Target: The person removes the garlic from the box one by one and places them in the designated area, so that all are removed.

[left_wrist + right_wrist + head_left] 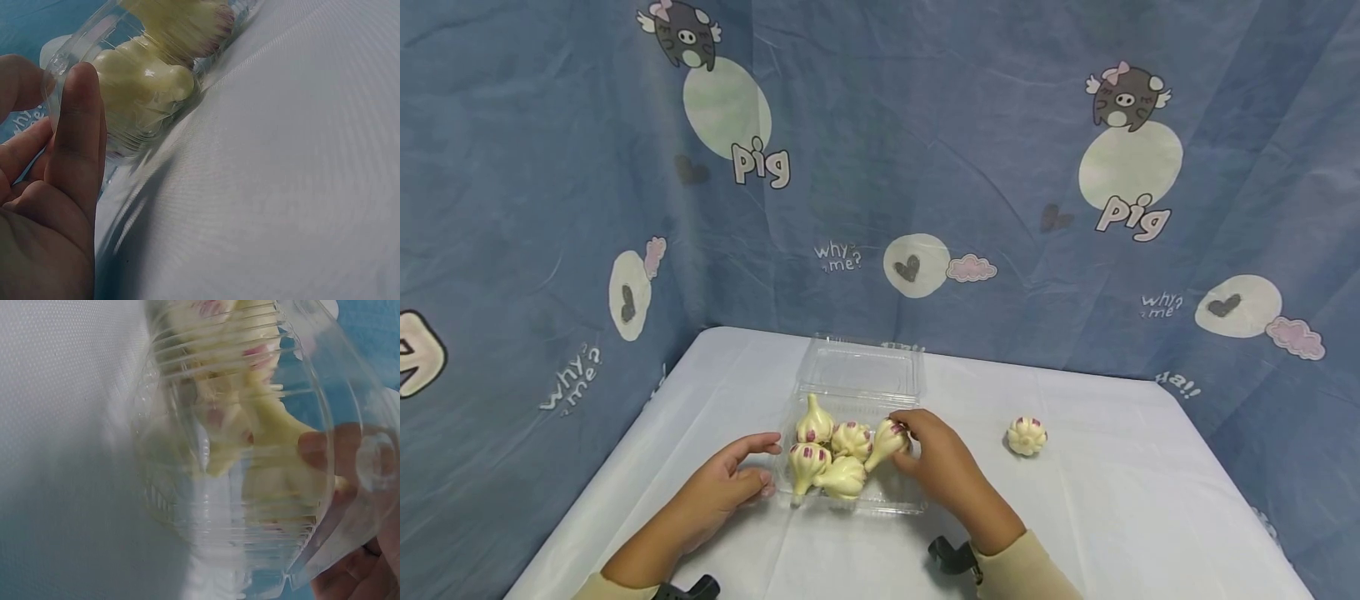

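A clear plastic clamshell box (898, 492) lies with its lid folded back, seen in the head view. Several cream garlic bulbs (852, 439) with purple patches are in its left and middle part. My right hand (947, 462) grips another garlic bulb (887, 442) between thumb and fingers over the right part of the box, its stem pointing toward the others. In the right wrist view, the box wall partly blurs this bulb. At the left rim, my left hand (718, 487) has thumb and index finger spread, the fingertips (81, 81) at the box edge.
One more garlic bulb (1027, 436) sits on the white-covered table (1112, 500), right of the box. The transparent lid (861, 371) lies toward the back edge. A blue printed curtain (880, 167) hangs behind the table and at its sides.
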The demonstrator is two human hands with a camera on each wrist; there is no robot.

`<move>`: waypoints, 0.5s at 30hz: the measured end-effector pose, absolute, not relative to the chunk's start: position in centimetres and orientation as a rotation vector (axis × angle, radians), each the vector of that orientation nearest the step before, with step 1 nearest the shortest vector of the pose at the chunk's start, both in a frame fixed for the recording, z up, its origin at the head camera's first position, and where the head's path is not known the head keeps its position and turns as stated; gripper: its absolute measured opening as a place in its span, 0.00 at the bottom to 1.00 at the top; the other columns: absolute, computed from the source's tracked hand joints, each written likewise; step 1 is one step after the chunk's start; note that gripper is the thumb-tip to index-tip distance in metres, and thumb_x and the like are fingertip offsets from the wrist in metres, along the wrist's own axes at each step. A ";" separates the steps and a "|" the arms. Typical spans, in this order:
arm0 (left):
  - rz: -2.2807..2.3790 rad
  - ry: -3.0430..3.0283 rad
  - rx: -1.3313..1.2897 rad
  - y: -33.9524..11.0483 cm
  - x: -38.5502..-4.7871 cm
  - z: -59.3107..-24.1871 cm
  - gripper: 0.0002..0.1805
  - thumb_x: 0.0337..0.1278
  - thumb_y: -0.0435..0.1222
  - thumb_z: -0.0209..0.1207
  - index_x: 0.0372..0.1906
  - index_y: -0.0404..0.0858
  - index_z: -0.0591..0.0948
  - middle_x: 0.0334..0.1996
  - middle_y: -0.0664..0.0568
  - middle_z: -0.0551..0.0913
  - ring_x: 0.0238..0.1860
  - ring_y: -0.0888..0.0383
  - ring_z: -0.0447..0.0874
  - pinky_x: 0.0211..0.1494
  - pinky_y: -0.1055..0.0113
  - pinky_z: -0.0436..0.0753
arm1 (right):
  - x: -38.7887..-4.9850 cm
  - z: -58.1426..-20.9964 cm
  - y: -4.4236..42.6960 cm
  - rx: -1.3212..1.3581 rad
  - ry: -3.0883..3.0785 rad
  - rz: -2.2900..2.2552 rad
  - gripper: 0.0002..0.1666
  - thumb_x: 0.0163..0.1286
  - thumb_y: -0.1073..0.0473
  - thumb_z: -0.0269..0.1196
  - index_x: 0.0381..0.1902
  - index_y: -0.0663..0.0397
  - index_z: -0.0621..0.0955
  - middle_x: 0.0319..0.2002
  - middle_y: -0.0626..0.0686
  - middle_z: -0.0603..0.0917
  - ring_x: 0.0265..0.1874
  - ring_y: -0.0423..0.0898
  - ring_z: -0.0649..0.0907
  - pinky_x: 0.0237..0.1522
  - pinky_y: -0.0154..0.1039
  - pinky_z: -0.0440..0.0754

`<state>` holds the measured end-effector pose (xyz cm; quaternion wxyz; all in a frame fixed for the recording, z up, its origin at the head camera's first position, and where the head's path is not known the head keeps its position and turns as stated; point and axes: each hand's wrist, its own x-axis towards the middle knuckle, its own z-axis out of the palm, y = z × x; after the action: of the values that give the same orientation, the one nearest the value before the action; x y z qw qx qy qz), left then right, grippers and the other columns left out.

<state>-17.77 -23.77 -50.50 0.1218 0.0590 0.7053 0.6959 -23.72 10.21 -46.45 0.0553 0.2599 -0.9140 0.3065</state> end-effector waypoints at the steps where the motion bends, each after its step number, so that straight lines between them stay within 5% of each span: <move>1: 2.029 2.059 0.174 -23.8 -17.8 -50.5 0.37 0.72 0.32 0.62 0.79 0.32 0.60 0.72 0.35 0.60 0.39 0.64 0.81 0.48 0.69 0.86 | -23.7 -46.4 10.2 0.786 -2.779 0.942 0.31 0.68 0.56 0.74 0.67 0.52 0.79 0.60 0.48 0.83 0.55 0.45 0.84 0.57 0.46 0.85; 15: 2.015 2.084 0.153 -23.9 -17.8 -50.6 0.37 0.71 0.32 0.62 0.79 0.33 0.61 0.72 0.35 0.61 0.39 0.63 0.81 0.49 0.67 0.85 | -23.7 -46.5 10.5 0.813 -2.683 1.181 0.32 0.67 0.59 0.74 0.68 0.50 0.78 0.63 0.49 0.81 0.61 0.45 0.83 0.62 0.36 0.82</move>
<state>-17.78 -23.86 -50.64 0.1190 0.0525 0.7129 0.6891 -23.74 10.51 -46.47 0.0499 0.2668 -0.8809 0.3878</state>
